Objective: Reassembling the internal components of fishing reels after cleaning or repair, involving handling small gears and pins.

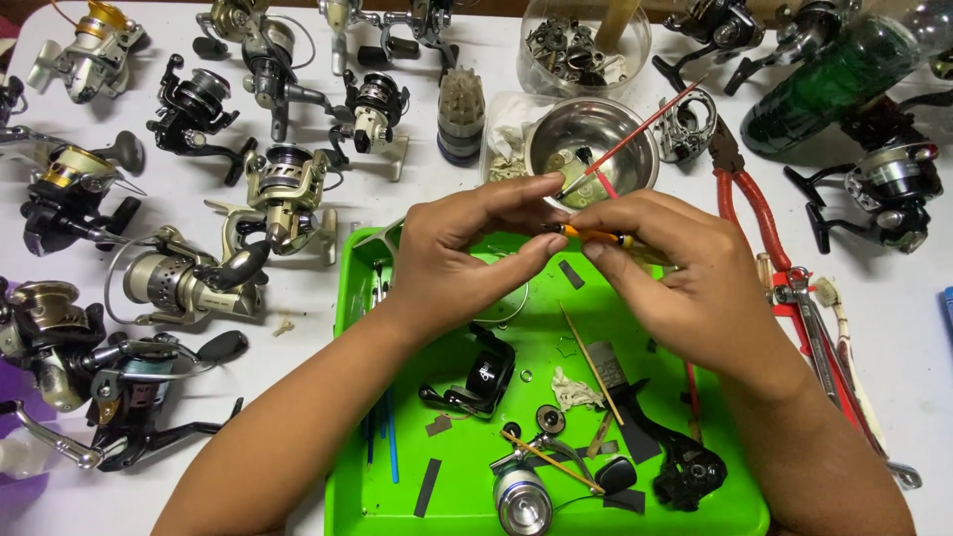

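Across the whole frame spreads a white table (pixel 417 199), its upper left crowded with about ten spinning reels (pixel 283 189). Lower centre sits a bright green tray (pixel 349 467) strewn with reel parts, one black reel body (pixel 483 375) and one silver spool (pixel 522 501). Above it stands one steel bowl (pixel 635 149); one pair of red-handled pliers (pixel 747 194) lies at right. Over the tray's top edge both hands meet: the left hand (pixel 452 258) pinches narrowly at a small orange-handled tool (pixel 594 235), which the right hand (pixel 685 278) grips, hiding the tray's far rim.
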